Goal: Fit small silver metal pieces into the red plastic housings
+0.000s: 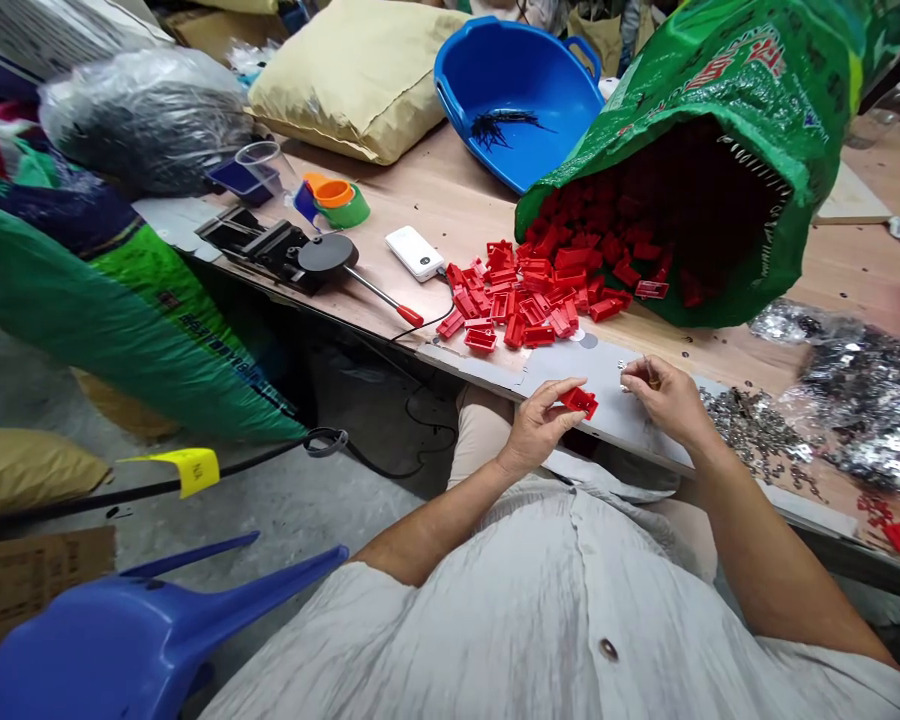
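Between the thumb and fingers of my left hand (538,430) is a red plastic housing (580,402), held over the table's front edge with its hollow side showing. My right hand (666,396) is a little to the right, above a grey board (607,365). Its thumb and forefinger pinch a small shiny metal piece (624,378), too small to make out exactly. Just beyond my hands lies a heap of similar red housings (525,290), spilling from a green woven sack (720,90). Small metal pieces (757,430) are strewn to the right of my right hand.
Left of the heap are a white power bank (415,253) with a cable and a hand press (328,254) with a red-tipped lever. A blue basin (521,90) and a stuffed tan sack (356,75) stand behind. Bagged metal parts (870,390) lie right; a blue chair (120,640) stands lower left.
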`<state>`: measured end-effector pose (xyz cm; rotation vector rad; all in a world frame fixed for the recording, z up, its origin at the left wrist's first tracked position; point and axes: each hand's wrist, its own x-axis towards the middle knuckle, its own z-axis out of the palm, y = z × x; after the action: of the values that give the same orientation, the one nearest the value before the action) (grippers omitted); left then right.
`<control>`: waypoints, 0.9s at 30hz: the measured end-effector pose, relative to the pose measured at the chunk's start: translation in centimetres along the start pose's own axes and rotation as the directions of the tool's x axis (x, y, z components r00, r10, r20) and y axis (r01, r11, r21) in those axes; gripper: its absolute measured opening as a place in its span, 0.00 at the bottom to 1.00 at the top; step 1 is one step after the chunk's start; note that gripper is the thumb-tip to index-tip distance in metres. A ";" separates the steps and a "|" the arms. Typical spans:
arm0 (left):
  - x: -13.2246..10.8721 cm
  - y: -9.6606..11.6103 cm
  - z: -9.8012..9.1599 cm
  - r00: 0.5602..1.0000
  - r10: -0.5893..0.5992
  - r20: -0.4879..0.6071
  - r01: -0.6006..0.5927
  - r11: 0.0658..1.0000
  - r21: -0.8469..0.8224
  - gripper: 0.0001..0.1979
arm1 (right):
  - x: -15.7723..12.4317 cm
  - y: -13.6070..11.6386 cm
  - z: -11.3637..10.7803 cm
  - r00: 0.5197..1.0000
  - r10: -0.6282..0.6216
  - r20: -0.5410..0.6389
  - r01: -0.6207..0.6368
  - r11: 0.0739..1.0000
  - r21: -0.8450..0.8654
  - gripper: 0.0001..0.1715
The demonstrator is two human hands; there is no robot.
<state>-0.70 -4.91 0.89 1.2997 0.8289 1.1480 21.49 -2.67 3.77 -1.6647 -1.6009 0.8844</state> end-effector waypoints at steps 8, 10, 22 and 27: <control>0.1 0.8 1.2 0.999 -0.004 0.048 0.005 0.999 -0.034 0.23 | -3.8 -1.7 1.2 0.978 0.054 0.203 -0.123 0.930 0.347 0.20; -0.1 1.3 1.4 0.996 0.048 0.072 -0.050 0.999 0.022 0.22 | -4.1 -1.6 1.7 0.981 0.056 0.188 -0.123 0.923 0.366 0.21; -0.1 1.0 1.7 0.955 -0.276 0.108 0.296 0.862 -0.411 0.29 | -5.6 -3.1 1.0 0.973 0.136 0.185 -0.206 0.874 0.441 0.23; -0.2 1.4 1.8 0.928 -0.338 0.156 0.368 0.771 -0.519 0.28 | -6.0 -2.7 1.0 0.978 0.101 0.185 -0.173 0.885 0.432 0.20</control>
<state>0.76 -5.74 2.44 0.6595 0.6092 0.9404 18.99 -8.55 5.66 -1.4143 -1.2584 1.3726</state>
